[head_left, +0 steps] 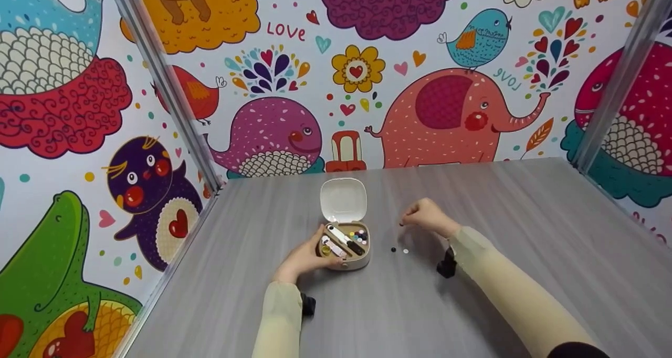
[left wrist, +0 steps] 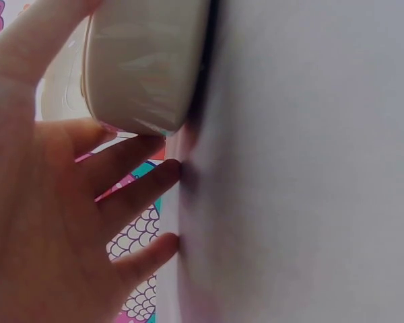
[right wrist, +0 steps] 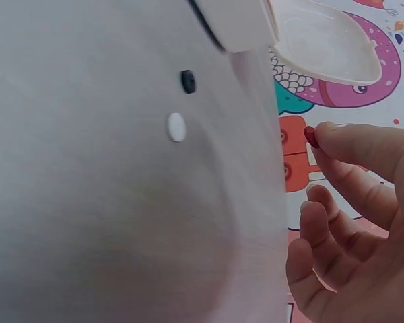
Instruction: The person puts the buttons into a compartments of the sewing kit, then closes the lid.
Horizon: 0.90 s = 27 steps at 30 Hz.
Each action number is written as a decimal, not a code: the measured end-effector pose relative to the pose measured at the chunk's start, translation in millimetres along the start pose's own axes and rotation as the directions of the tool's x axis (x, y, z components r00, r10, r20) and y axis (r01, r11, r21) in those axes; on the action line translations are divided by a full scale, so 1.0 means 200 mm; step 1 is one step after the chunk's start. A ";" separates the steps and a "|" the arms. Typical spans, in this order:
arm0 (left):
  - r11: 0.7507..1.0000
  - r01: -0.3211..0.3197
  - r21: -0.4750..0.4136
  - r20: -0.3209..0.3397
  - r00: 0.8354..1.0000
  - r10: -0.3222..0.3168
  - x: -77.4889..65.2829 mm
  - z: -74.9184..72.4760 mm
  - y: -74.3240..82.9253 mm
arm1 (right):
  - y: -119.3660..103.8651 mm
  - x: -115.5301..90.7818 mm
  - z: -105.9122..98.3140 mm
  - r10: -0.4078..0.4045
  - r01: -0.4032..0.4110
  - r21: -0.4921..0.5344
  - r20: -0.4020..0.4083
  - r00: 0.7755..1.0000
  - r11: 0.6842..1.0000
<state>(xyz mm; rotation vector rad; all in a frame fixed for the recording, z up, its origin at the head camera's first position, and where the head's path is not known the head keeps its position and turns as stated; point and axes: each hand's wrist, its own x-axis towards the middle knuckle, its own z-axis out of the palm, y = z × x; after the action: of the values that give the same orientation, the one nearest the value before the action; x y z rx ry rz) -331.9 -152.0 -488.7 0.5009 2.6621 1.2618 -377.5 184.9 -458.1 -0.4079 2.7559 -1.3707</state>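
A cream sewing box (head_left: 358, 264) stands on the table with its white lid (head_left: 344, 199) raised at the back. My left hand (head_left: 300, 259) holds it from the left, thumb at the front and forefinger along the side. Inside lie a white-and-black tool (head_left: 340, 235), small colourful buttons (head_left: 361, 237) on the right and a yellow ring-like piece (head_left: 326, 251) at the front left. To the box's right, above the table, my right hand (head_left: 429, 218) pinches a red button (right wrist: 312, 136) between thumb and forefinger. A black button (right wrist: 188, 81) and a white button (right wrist: 176, 127) lie on the table nearby.
The grey wood-grain table (head_left: 236, 221) reaches back to a wall (head_left: 294, 85) printed with cartoon animals. Metal posts (head_left: 173, 95) stand at the corners. Each wrist carries a black camera, one on the left (head_left: 308, 305) and one on the right (head_left: 446, 264).
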 end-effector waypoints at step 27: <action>0.999 0.035 -0.012 0.013 0.999 -0.035 -0.01 0.00 0.01 | -0.05 0.06 0.11 -0.020 0.019 0.029 0.026 0.999 0.999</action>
<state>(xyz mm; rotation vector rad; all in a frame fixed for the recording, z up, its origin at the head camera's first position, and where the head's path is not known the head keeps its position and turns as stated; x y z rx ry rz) -330.3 -151.1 -488.2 0.4576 2.6390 1.2605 -383.0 159.4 -463.2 -0.4489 2.7151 -1.3976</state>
